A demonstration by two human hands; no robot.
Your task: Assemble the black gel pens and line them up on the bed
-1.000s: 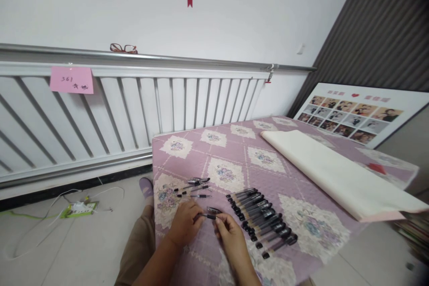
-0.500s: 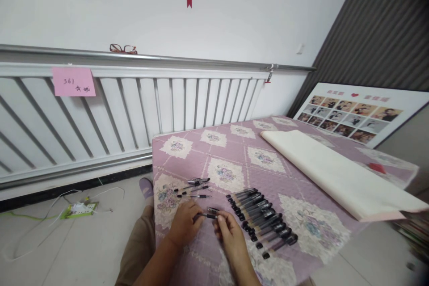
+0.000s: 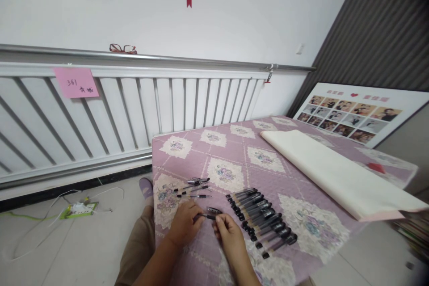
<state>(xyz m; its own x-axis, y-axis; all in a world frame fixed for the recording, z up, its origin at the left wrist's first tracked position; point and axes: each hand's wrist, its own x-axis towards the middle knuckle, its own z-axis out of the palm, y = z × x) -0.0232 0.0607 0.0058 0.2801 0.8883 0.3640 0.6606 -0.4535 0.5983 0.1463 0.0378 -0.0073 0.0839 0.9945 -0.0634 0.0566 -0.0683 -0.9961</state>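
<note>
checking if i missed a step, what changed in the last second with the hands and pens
Almost nothing. The right hand edged slightly toward the left hand; both still pinch the same pen between them. The row of pens, loose parts and white roll stayed put.

Glossy, seemingly plastic pens (image 3: 261, 216) lie on matt quilted cloth (image 3: 234, 152).

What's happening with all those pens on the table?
A person sits at a table with a purple tablecloth, pinching one pen between the left hand and the right hand. To the right lies a neat row of black pens. A few loose pens lie just beyond the hands, and a white paper roll rests farther back.
</note>
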